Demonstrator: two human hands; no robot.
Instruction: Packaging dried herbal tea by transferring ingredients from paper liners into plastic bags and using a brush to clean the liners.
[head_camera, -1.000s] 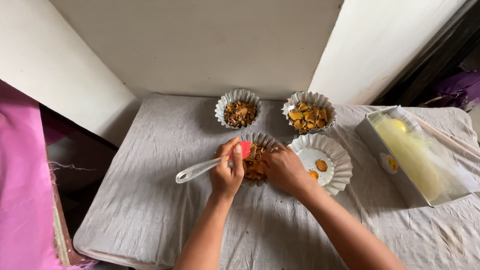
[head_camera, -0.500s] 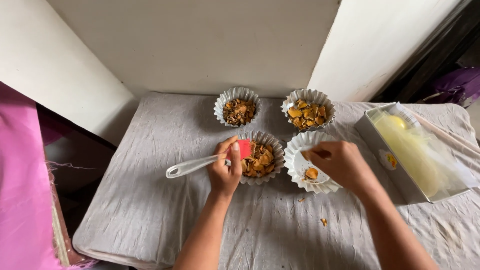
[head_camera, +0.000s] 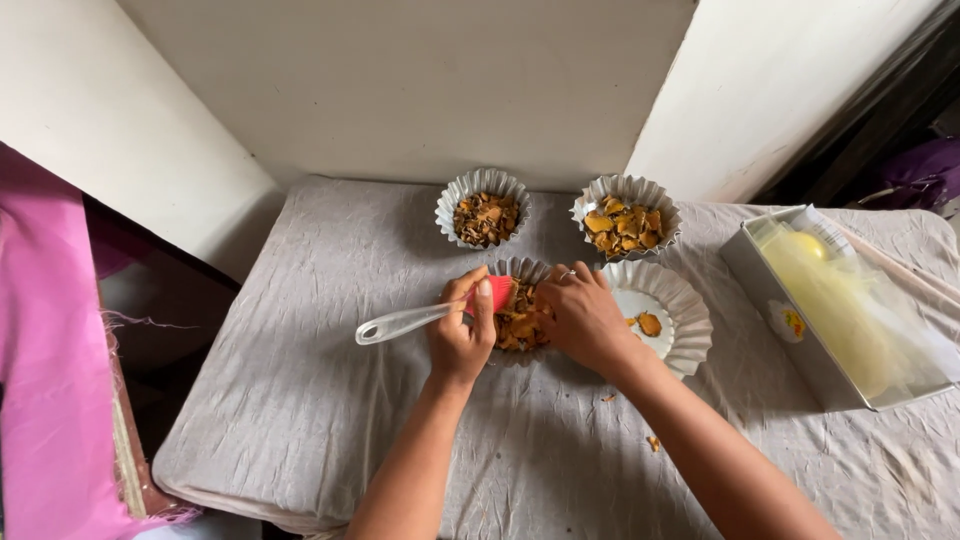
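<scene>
Two hands meet over one fluted paper cup (head_camera: 522, 325) at the middle of a table draped in grey cloth (head_camera: 330, 380). Left hand (head_camera: 462, 335): closed around a spatula (head_camera: 425, 316), thumb and fingers pinching it just behind its red head, which rests at the cup's left rim; the clear handle juts out to the left, lifted off the cloth. Right hand (head_camera: 583, 318): palm down, fingers bent over the cup's right half and touching the orange-brown chips inside; whether the fingertips pinch a chip cannot be told, since the hand hides them. The cup thus lies between the two hands, partly covered by both. Just right of it, touching the right wrist's side, sits a wider white cup (head_camera: 668, 315) holding a few orange pieces. Behind stand two more filled cups, a dark-filled cup (head_camera: 483, 207) at left and an orange-filled cup (head_camera: 626, 217) at right. Crumbs (head_camera: 652, 441) lie on the cloth near the right forearm. A white box (head_camera: 835, 310) with a yellow thing under clear wrap stands well apart, at the far right.
</scene>
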